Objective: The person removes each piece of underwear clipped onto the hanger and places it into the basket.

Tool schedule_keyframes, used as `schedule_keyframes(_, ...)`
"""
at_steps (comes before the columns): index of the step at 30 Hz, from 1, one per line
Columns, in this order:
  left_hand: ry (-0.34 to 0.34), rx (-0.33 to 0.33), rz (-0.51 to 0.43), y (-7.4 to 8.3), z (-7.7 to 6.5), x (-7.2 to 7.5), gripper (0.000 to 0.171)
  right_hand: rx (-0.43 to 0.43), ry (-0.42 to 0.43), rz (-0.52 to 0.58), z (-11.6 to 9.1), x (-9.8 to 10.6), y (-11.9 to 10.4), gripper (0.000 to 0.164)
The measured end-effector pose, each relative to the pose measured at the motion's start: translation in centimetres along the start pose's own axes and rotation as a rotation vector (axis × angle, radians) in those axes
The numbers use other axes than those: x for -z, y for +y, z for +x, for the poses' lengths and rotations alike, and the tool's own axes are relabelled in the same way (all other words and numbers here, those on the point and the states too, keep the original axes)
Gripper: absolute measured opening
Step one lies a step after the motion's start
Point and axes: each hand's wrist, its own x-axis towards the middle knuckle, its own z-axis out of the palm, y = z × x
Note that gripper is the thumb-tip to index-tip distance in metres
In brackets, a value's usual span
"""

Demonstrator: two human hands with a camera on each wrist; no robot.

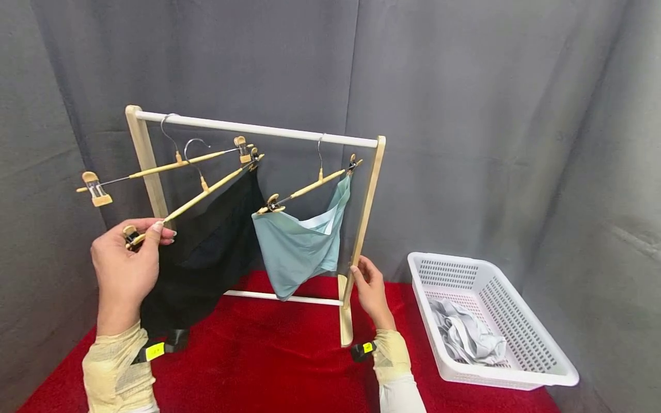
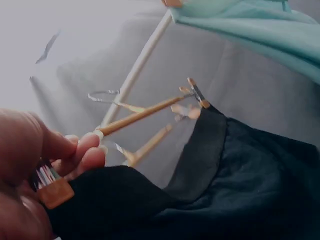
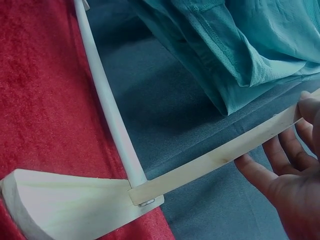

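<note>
The left hand [image 1: 126,258] is pinching a pale wooden rod hanger [image 1: 191,203] between thumb and fingers; a black cloth garment [image 1: 206,252] is hanging from it, just right of that hand. The right hand [image 1: 373,287] is gripping a flat pale-wood rack upright [image 1: 368,201]. Beside that hand, a white perforated plastic basket [image 1: 521,321] is holding crumpled grey cloth [image 1: 472,335]. Between the hands, an aqua cloth garment [image 1: 302,246] is hanging.

Head view evenly lit, left wrist view hazy, washed-out glare upper left
</note>
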Motion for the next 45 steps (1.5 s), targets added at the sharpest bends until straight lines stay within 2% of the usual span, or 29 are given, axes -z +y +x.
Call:
schedule_keyframes(4, 0.017, 0.009, -0.079, -2.4, -1.3, -0.1, 0.02, -0.009, -0.004, 0.007, 0.1, 0.3, 0.0, 0.031)
schedule_keyframes(8, -0.037, 0.042, -0.111, -4.4, -2.3, 0.6, 0.017, -0.007, -0.01, 0.024, 0.0, 0.3, 0.2, 0.032)
schedule_keyframes(13, -0.152, 0.022, -0.051, -5.9, -3.1, 2.5, 0.015, 0.008, 0.006, 0.013, 0.0, 0.3, 0.2, 0.031)
schedule_keyframes(20, -0.265, -0.011, 0.072, -7.3, -3.4, 6.1, 0.017, 0.012, 0.006, -0.009, 0.3, 0.3, -0.1, 0.03)
schedule_keyframes(27, -0.4, -0.022, 0.082, -9.0, -3.3, 8.1, 0.015, -0.007, -0.002, 0.007, 0.4, 0.4, 0.0, 0.033)
schedule_keyframes(30, -0.44, -0.04, 0.07, -9.4, -3.5, 9.0, 0.011, -0.01, -0.014, 0.02, 0.2, 0.3, 0.1, 0.034)
schedule_keyframes(35, -0.459, -0.069, 0.027, -10.0, -3.8, 10.6, 0.008, -0.006, -0.007, 0.015, 0.3, 0.1, 0.3, 0.032)
schedule_keyframes(38, -0.477, -0.085, 0.034, -10.3, -3.9, 11.3, 0.008, -0.008, 0.002, 0.004, 0.3, 0.2, 0.3, 0.032)
schedule_keyframes(42, -0.522, -0.106, 0.019, -10.0, -4.0, 11.5, 0.011, -0.017, -0.001, -0.004, 0.2, 0.2, 0.0, 0.033)
schedule_keyframes(45, -0.574, -0.13, -0.007, -9.4, -3.8, 11.1, 0.015, -0.014, -0.014, 0.011, 0.3, 0.2, 0.1, 0.033)
